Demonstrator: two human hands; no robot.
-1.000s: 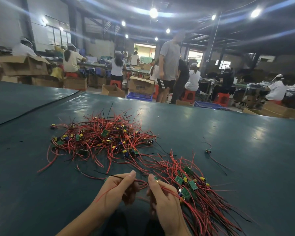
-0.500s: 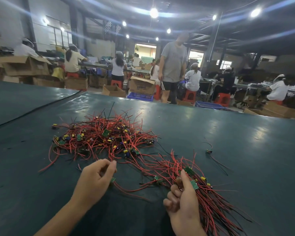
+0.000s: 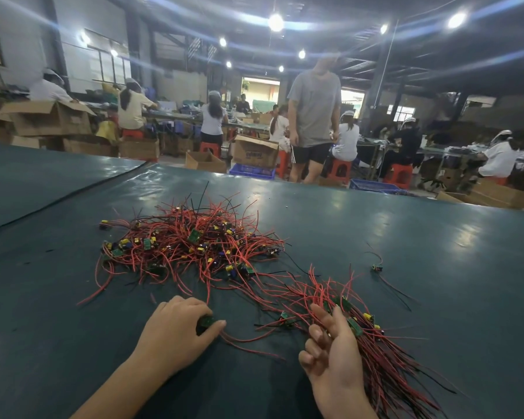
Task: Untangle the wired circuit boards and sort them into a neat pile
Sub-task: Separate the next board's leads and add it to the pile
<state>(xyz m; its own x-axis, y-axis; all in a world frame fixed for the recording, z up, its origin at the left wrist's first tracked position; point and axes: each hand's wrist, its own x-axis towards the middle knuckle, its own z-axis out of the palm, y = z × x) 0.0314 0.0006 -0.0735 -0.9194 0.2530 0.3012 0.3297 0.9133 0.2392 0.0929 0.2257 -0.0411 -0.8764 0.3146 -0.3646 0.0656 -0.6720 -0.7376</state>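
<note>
The left hand (image 3: 179,331) pinches a light, rigid circuit board (image 3: 207,321) at its fingertips, limp red wires (image 3: 248,340) trailing toward the right hand (image 3: 333,358), whose loose fingers rest uncurled against the sorted bundle (image 3: 387,361); it is probably better held by the board than by the snag-prone wire.

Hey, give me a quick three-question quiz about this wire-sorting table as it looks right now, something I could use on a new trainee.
1. True or false: the left hand grips a small green circuit board.
2. Where does the straightened bundle lie? A) beside the right hand B) inside a cardboard box C) at the table's far left edge
3. Fill in: the lone stray board lies to the ___ of the tangled pile.
Key: 1 true; 2 A; 3 right.
</note>
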